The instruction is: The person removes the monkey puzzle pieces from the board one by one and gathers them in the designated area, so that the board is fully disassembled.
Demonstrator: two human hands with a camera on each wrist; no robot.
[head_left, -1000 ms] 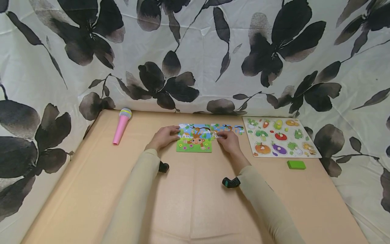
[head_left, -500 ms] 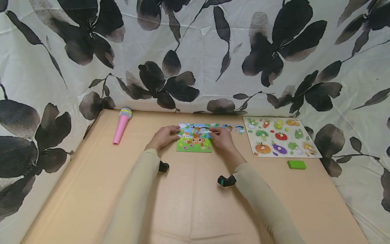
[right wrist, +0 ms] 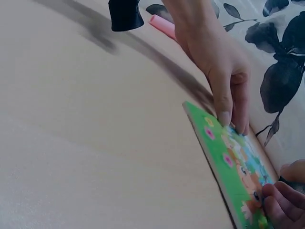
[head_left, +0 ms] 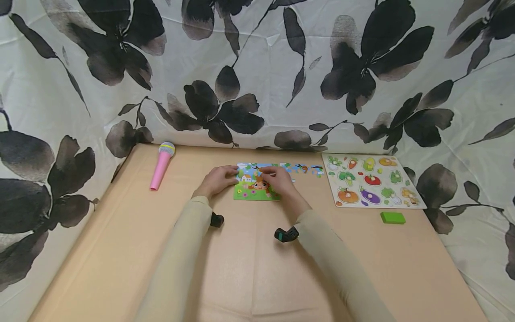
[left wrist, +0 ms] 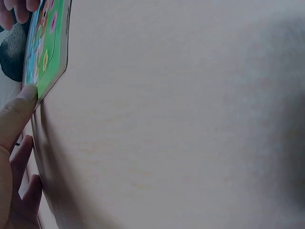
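A small picture puzzle board (head_left: 246,195), green and blue with a monkey, lies flat on the table. At its left edge rests my left hand (head_left: 217,180); in the left wrist view the thumb (left wrist: 23,98) presses on the board's edge, with other fingers loose below. Over the right half of the board is my right hand (head_left: 280,181), its bent fingers (right wrist: 286,202) low on the picture near the monkey's face. Whatever lies between thumb and fingertips there is hidden. Loose puzzle pieces (head_left: 307,169) with blue sky and branches sit just right of the board.
A white board with vegetable pictures (head_left: 364,197) lies at the right, a green block (head_left: 393,218) in front of it. A pink toy microphone (head_left: 161,169) lies at the back left. Flowered cloth (head_left: 281,98) hangs behind the table (head_left: 241,268).
My right hand has moved left, from the loose pieces onto the puzzle board, uncovering some pieces behind it. The left hand has stayed at the board's left edge.
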